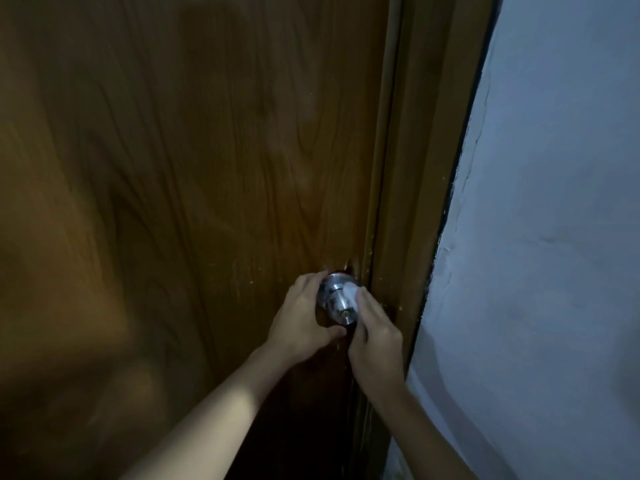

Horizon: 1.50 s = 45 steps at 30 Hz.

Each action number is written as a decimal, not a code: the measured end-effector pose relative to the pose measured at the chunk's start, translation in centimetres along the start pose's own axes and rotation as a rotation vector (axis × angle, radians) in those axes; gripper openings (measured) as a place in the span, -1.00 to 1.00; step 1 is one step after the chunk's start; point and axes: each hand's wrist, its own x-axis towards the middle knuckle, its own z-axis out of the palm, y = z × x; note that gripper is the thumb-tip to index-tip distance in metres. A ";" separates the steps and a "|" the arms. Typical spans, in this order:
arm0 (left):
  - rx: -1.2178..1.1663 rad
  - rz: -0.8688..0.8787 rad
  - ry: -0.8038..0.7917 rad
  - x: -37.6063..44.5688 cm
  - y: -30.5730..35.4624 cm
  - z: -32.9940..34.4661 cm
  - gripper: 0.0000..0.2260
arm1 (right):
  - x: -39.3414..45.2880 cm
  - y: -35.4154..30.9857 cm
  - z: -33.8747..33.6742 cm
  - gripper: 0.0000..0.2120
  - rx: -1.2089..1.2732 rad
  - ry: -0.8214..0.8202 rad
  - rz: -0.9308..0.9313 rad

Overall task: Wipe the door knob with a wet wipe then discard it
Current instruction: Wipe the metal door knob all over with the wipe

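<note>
Two hands work the door knob [338, 299]: my left hand [300, 318] cups its far side, seemingly to steady it, while my right hand [375, 336] has fingers [365, 304] pressed together, clamping the wet wipe [349, 292] against the metal.

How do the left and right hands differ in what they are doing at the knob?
The left hand is bare and cups the knob from its left side; the right hand presses a white wipe on its upper right. The left thumb lies under the knob; the right fingers lie over the wipe. Both touch the knob.
</note>
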 end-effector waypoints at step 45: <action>0.146 -0.017 -0.008 1.4 0.5 -0.5 -0.32 | 2.2 1.0 -1.0 -0.69 -0.094 -0.051 -0.084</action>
